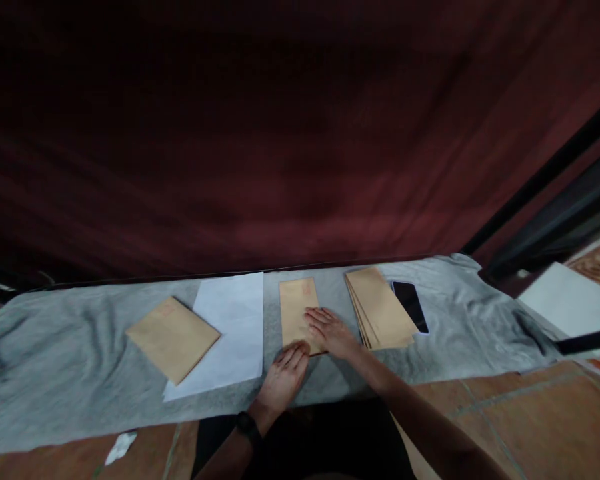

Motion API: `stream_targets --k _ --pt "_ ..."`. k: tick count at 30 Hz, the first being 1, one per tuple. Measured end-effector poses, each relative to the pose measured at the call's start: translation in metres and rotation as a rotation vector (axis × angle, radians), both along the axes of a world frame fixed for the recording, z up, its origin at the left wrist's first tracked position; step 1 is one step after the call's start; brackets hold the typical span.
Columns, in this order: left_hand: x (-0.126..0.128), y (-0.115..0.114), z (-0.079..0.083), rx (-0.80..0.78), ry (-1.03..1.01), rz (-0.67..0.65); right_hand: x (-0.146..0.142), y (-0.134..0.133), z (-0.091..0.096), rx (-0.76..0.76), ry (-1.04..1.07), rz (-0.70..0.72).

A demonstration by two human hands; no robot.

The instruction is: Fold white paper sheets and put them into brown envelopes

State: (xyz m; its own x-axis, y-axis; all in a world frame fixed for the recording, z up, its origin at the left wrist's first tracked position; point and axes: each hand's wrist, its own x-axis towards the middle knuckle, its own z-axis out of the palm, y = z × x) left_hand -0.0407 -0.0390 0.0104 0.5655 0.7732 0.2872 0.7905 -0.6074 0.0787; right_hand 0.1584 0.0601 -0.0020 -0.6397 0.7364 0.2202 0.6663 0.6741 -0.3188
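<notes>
A brown paper envelope (pixel 295 303) with red print near its top right lies upright in front of me on the grey cloth. My right hand (pixel 333 331) rests flat on its right side, fingers stretched toward the middle. At the lower left edge, the fingers of my left hand (pixel 286 375) lie on the paper, pressing it down; a dark watch (pixel 249 427) is on that wrist. To the right is a fanned stack of brown envelopes (pixel 383 310). Another brown envelope (pixel 173 340) lies tilted at the left, overlapping white paper sheets (pixel 235 333).
A phone (pixel 411 305) lies partly under the fanned stack. The grey cloth (pixel 80 360) covers a long narrow surface against a dark red curtain-like backdrop (pixel 300 167). A crumpled white scrap (pixel 121 447) lies on the tiled floor (pixel 540 420). A white panel (pixel 575 300) stands at the right.
</notes>
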Motion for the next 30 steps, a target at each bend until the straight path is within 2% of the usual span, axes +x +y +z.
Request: stream_targets --k 6,13,17,23,30 --pt "-0.001 0.000 -0.003 -0.007 -0.007 0.009 -0.009 0.053 -0.001 0.037 -0.105 -0.005" --pt "0.000 0.002 -0.008 -0.019 -0.036 0.011 -0.017 0.083 -0.002 0.065 -0.165 -0.051" --pt "0.000 0.000 -0.005 -0.076 -0.024 0.013 -0.028 0.091 -0.002 0.102 -0.144 -0.066" --pt "0.002 -0.002 0.003 -0.125 -0.019 0.019 -0.049 0.093 -0.001 0.086 -0.176 0.022" --pt "0.008 -0.003 0.004 -0.111 0.005 0.029 -0.066 0.073 -0.001 -0.025 -0.199 -0.022"
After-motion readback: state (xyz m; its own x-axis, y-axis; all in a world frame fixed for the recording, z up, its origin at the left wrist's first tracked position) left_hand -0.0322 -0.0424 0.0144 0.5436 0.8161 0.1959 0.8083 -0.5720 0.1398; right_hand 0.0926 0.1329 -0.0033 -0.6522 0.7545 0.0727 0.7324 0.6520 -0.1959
